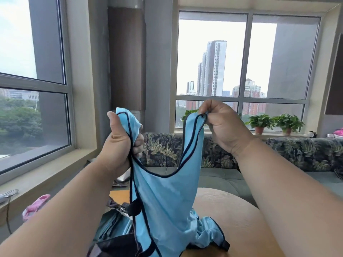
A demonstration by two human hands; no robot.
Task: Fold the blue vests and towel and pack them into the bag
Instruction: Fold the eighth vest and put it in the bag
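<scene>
Before tall city-view windows (241,58) and a leaf-print sofa (167,151), a person lifts a light blue vest (163,197) by its shoulder straps above a round table (232,216), left hand (118,143) clenched around one strap, right hand (220,121) pinching the other.

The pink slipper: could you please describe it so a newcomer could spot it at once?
Start at the big window on the left and drop to the floor below its sill. The pink slipper lies there, the only pink thing on that side, left of the blue vest.
</scene>
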